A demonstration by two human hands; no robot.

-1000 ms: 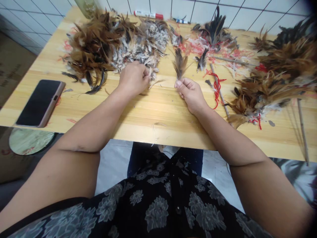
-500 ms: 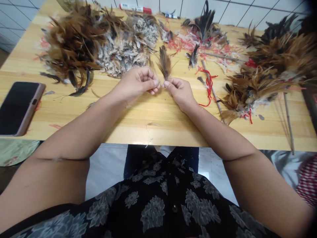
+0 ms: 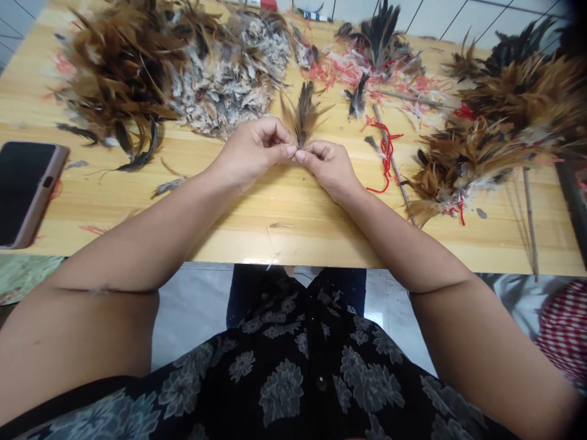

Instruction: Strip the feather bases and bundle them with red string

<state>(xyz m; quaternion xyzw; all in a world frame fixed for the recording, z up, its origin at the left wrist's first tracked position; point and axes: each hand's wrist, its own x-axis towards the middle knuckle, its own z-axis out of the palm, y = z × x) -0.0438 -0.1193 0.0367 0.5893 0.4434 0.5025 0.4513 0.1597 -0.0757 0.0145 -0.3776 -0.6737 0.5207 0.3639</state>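
Between my two hands a small fan of brown and dark feathers (image 3: 304,116) stands with its tips pointing away from me. My left hand (image 3: 259,150) pinches the base of these feathers between thumb and forefinger. From the other side my right hand (image 3: 329,166) pinches the same quill ends, its thumb touching the left fingertips. The quill ends themselves are hidden by the fingers. Just beyond my left hand lies a heap of grey fluffy feathers (image 3: 220,91), joined to a large pile of brown feathers (image 3: 123,61).
At the left lies a phone (image 3: 27,192). To the right are a thin stick (image 3: 395,162) with red string (image 3: 387,153) and a feather duster head (image 3: 449,165). Red and white shreds (image 3: 339,79) and dark feathers (image 3: 378,36) lie at the back of the wooden table (image 3: 321,238).
My hands have come together at the feather bases. The feathers at my fingertips now spread into a wider fan. The view has shifted slightly.
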